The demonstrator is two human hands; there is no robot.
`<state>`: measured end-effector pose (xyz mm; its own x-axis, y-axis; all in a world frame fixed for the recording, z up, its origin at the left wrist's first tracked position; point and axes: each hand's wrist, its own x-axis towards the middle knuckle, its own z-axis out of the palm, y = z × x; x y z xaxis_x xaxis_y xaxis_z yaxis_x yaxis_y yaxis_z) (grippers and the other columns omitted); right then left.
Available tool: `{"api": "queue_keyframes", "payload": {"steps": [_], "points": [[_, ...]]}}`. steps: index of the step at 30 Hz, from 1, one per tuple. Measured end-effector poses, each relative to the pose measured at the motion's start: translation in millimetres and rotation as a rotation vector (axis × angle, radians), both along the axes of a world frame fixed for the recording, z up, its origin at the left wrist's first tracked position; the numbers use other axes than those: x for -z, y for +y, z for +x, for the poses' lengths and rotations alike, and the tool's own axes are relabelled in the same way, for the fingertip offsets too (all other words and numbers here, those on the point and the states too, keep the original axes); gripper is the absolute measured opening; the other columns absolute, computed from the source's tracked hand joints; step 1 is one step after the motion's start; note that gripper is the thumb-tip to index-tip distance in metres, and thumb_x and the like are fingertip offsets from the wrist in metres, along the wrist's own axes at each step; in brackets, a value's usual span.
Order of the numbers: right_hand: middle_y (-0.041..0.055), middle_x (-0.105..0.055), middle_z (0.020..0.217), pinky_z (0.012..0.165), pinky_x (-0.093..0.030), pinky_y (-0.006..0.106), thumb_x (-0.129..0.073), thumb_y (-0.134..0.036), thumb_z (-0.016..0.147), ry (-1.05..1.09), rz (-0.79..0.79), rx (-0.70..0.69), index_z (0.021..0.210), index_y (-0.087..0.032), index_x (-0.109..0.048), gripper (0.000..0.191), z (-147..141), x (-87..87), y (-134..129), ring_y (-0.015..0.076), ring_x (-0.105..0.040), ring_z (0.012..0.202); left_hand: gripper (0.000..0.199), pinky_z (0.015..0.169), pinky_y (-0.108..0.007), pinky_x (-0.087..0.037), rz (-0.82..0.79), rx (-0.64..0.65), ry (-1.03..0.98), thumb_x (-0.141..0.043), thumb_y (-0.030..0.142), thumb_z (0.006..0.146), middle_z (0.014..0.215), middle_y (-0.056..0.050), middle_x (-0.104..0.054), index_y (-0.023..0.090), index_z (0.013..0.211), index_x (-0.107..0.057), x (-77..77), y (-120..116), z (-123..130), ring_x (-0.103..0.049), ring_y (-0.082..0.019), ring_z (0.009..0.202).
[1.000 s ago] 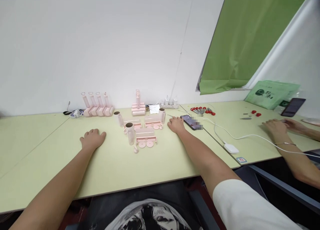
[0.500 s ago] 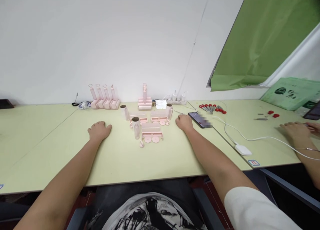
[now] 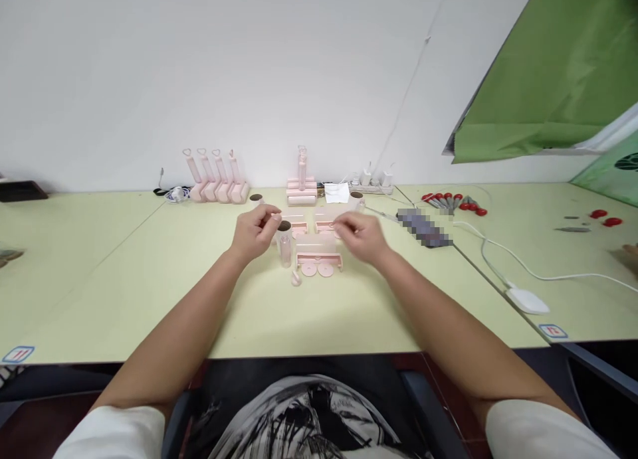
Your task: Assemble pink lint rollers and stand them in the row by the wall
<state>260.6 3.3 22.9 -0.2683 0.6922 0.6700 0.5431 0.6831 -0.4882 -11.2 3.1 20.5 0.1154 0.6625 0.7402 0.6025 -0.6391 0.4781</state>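
Note:
Loosely bent and empty, my left hand [image 3: 255, 234] hovers beside a sticky-paper roll [image 3: 284, 234] with a dark core. My right hand [image 3: 365, 237], slightly blurred, hangs over the right side of the pink parts with its fingers bent and apart. Between my hands lie a pink roller housing [image 3: 319, 262], two pink discs [image 3: 318, 270], a clear cover [image 3: 316, 244], a clear pink handle tube [image 3: 285, 253] and a small pink hook-shaped piece [image 3: 296, 279]. Behind them, partly hidden by my hands, are more housings [image 3: 326, 227] and another roll [image 3: 355, 199].
Along the wall stand several assembled pink lint rollers [image 3: 219, 188] and a stack of others [image 3: 302, 192]. A phone [image 3: 425, 228], red-handled screwdrivers [image 3: 451, 202], a white cable with a charger [image 3: 527, 299] and a power strip [image 3: 371, 185] lie to the right.
Both hands have risen from the table and moved inward over the pink parts. The view has shifted a little. The parts look unmoved.

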Motion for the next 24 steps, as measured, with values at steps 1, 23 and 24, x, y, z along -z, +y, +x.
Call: {"api": "queue_keyframes", "payload": {"steps": [1, 23, 24], "points": [[0.0019, -0.065, 0.068, 0.062, -0.041, 0.026, -0.053, -0.025, 0.086, -0.088, -0.003, -0.143, 0.074, -0.018, -0.066, 0.019, -15, -1.4, -7, 0.0141, -0.057, 0.062, 0.021, 0.056, -0.023, -0.041, 0.0, 0.034, 0.015, -0.054, 0.035, 0.089, 0.055, 0.005, -0.052, 0.018, 0.093, -0.066, 1.7, -1, 1, -0.047, -0.01, 0.051], [-0.0044, -0.055, 0.054, 0.056, -0.037, 0.023, -0.058, -0.03, 0.087, -0.115, -0.261, -0.112, 0.087, -0.019, -0.068, 0.015, -45, 32.4, -31, 0.0109, -0.049, 0.052, 0.029, 0.07, -0.025, -0.049, -0.156, 0.08, 0.065, -0.046, 0.031, 0.096, 0.089, -0.004, -0.075, 0.018, 0.112, -0.067, 19.2, -13, -3, -0.065, -0.013, 0.071], [-0.0048, -0.053, 0.052, 0.055, -0.037, 0.023, -0.057, -0.029, 0.087, -0.091, -0.257, -0.083, 0.086, -0.019, -0.068, 0.015, -42, 31.0, -28, 0.0112, -0.049, 0.051, 0.03, 0.073, -0.026, -0.05, -0.169, 0.08, 0.061, -0.045, 0.03, 0.096, 0.098, -0.005, -0.075, 0.018, 0.113, -0.067, 20.0, -12, -3, -0.067, -0.014, 0.076]]}}
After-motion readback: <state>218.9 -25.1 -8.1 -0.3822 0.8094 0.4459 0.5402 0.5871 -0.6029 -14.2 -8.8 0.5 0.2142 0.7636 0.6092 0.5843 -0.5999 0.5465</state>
